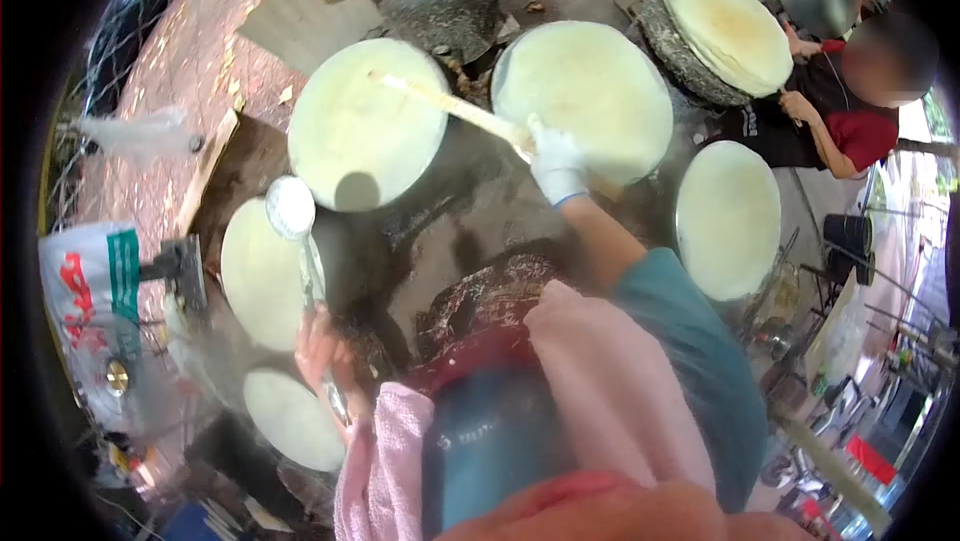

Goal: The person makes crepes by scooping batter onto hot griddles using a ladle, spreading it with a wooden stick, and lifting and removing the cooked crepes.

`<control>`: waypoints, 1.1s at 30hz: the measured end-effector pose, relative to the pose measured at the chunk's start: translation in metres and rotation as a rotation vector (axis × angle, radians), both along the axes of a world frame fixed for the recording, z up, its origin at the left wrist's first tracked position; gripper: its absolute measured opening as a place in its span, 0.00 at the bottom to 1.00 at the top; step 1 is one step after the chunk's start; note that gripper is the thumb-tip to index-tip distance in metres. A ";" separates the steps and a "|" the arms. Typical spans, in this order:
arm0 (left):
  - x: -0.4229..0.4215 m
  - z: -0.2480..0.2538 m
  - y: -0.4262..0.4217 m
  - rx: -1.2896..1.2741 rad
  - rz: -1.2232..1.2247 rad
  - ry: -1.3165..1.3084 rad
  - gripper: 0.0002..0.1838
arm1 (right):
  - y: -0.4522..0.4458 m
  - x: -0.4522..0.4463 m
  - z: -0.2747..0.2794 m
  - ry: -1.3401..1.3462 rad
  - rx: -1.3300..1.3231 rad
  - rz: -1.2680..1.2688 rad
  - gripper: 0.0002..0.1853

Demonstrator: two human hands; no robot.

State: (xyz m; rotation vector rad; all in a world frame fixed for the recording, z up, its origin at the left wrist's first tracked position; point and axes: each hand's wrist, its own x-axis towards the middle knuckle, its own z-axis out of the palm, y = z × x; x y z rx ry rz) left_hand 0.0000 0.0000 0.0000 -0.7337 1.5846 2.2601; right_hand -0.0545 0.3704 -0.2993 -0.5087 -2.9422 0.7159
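Note:
In the head view, my left hand [323, 346] is bare and wrapped round the handle of a metal ladle [311, 276]. White liquid coats or fills the ladle's bowl, which is above the left-hand pale round. My right hand [557, 163], in a white glove, grips a long wooden stick [465, 113]. The stick's far end reaches over a large pale flatbread [355, 136] on a round griddle. Another large flatbread [590, 91] lies behind my right hand. Two smaller-looking rounds, one flatbread [255, 276] and a lower flatbread [290, 419], are near my left hand.
A stack of browned flatbreads [728, 31] sits on a dark round stone base [690, 66] at upper right, beside a person [860, 116] in dark red and black. Another pale round [728, 221] is on my right. A printed sack [90, 316] hangs at left.

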 end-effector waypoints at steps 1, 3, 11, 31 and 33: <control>-0.013 -0.021 0.028 0.061 0.022 0.010 0.22 | -0.011 0.003 -0.007 -0.015 0.038 0.040 0.23; -0.038 -0.070 0.083 0.184 0.064 0.026 0.21 | 0.119 -0.034 0.016 0.050 0.131 0.018 0.26; -0.091 -0.105 0.104 0.296 0.157 0.051 0.21 | 0.246 -0.014 0.074 0.233 0.063 -0.320 0.12; -0.059 -0.057 0.235 -0.240 0.284 0.195 0.14 | 0.537 -0.123 0.358 0.449 0.178 -0.483 0.19; -0.033 -0.056 0.266 -0.299 0.321 0.234 0.14 | 0.654 -0.115 0.315 0.598 0.004 -0.501 0.20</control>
